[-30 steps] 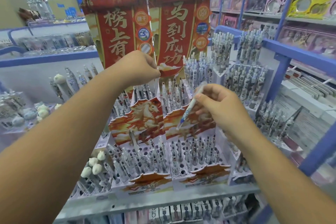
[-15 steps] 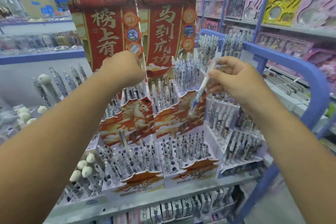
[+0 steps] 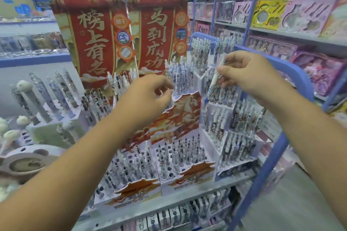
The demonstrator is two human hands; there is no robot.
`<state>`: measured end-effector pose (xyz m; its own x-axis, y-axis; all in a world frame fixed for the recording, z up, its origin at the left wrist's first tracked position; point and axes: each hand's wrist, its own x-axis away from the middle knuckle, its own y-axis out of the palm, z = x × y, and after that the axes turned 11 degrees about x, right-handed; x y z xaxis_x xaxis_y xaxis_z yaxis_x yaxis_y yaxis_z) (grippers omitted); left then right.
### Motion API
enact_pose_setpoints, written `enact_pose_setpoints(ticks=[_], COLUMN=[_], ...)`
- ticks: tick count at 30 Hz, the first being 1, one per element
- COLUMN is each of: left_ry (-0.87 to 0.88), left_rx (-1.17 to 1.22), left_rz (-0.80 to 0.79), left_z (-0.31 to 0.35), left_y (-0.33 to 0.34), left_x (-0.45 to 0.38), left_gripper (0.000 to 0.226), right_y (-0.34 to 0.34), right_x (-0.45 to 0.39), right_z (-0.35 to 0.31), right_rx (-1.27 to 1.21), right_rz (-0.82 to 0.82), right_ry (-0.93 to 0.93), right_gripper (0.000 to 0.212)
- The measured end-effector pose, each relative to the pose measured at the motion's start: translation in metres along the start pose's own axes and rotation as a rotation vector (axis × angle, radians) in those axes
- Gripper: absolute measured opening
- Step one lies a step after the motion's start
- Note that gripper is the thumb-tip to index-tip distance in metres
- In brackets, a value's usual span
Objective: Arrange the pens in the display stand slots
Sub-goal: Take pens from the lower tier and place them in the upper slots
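The tiered red-and-white cardboard display stand [image 3: 180,118] now sits lower left after the view swung. The left hand [image 3: 150,97] has dropped, fingers curled, seemingly empty. The right hand [image 3: 244,73] pinches a slim white pen [image 3: 216,77] above the right-side slots, probably awaiting insertion.

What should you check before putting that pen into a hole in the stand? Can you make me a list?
1. Pen held firmly: ok. The right hand pinches the pen near its middle.
2. Pen pointing tip down: ok. It slants a little, lower end toward the stands.
3. Free holes to use: ok. The front tier of the red horse stand has open holes among its pens.
4. Pen above a free hole: not ok. It hangs over the crowded white stand.
5. Left hand out of the way: cannot tell. Its fingers are curled near the horse panel; whether they hold anything is hidden.
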<state>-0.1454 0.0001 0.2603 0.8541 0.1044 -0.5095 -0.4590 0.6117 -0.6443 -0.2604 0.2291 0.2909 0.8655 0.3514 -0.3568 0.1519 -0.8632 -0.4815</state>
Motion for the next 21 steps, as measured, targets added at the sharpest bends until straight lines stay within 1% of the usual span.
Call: enact_pose_setpoints(ticks=[4, 9, 13, 17, 21], left_ry=[-0.132, -0.237, -0.254, -0.300, -0.327], left_rx=[0.121, 0.219, 0.237, 0.291, 0.320], left_rz=[-0.148, -0.259, -0.269, -0.262, -0.230], left_z=[-0.005, -0.012, -0.015, -0.009, -0.010], left_y=[0.031, 0.069, 0.104, 0.129, 0.143], left_x=[0.009, 0.005, -0.004, -0.015, -0.022], left_gripper=[0.012, 0.012, 0.016, 0.017, 0.016], right_y=[0.007, 0.002, -0.007, -0.022, -0.035], right_x=[0.012, 0.023, 0.032, 0.045, 0.054], right_z=[0.016, 0.023, 0.029, 0.029, 0.041], right_rx=[0.053, 0.067, 0.052, -0.039, 0.067], right_rz=[0.017, -0.005, -0.001, 0.045, 0.044], right_ry=[0.041, 0.091, 0.111, 0.086, 0.080], right_gripper=[0.013, 0.020, 0.024, 0.026, 0.021])
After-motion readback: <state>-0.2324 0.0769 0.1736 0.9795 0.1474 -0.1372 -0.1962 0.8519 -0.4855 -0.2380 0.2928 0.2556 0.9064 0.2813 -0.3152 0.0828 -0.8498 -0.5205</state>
